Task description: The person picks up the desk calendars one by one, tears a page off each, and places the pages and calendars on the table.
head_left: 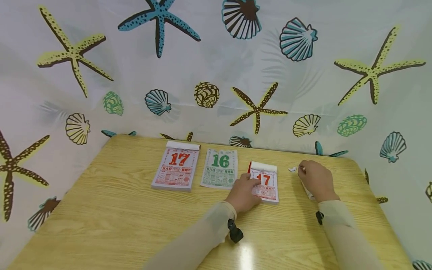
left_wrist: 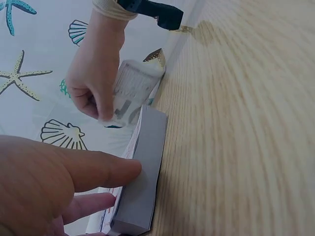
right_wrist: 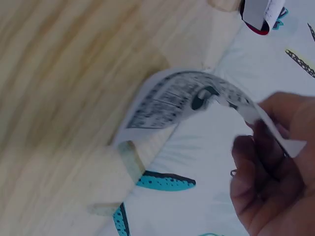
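Observation:
My left hand (head_left: 243, 193) rests on a small tear-off calendar pad (head_left: 269, 192) with a red 17 on its top page. In the left wrist view, one extended finger (left_wrist: 106, 169) touches the pad's grey side (left_wrist: 145, 162) while others lie over the printed face. To the right, my right hand (head_left: 317, 180) pinches a loose calendar sheet (right_wrist: 160, 105) near one end. The sheet bends in an arch with dark print on it; its far end hangs at the tabletop. From the head camera the hand mostly hides this sheet.
A larger calendar pad (head_left: 175, 170) with a red 17 lies at the left on the wooden table (head_left: 118, 210). Beside it is a single sheet (head_left: 221, 174) with a green 16. Behind the table hangs a cloth (head_left: 189, 123) printed with shells and starfish.

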